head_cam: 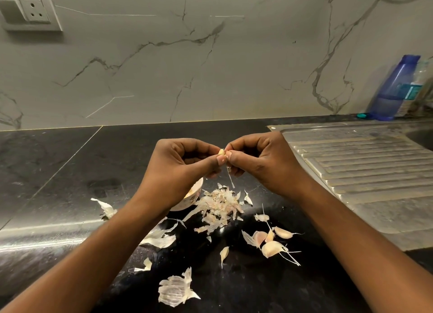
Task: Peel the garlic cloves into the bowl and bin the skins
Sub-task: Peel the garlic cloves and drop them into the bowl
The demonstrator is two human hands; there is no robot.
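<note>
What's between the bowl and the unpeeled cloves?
Head view: a heap of peeled skins lies between the bowl and the unpeeled cloves, on the dark counter.

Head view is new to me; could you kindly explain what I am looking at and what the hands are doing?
There is no machine: a person wears one camera on the head, looking down at their own bare hands. The left hand and right hand both pinch a small garlic clove with their fingers; a strip of skin hangs below it. On the black counter lie a pile of skins, a few unpeeled cloves and a white bowl, partly hidden behind the left wrist. A steel drainboard lies to the right.
</note>
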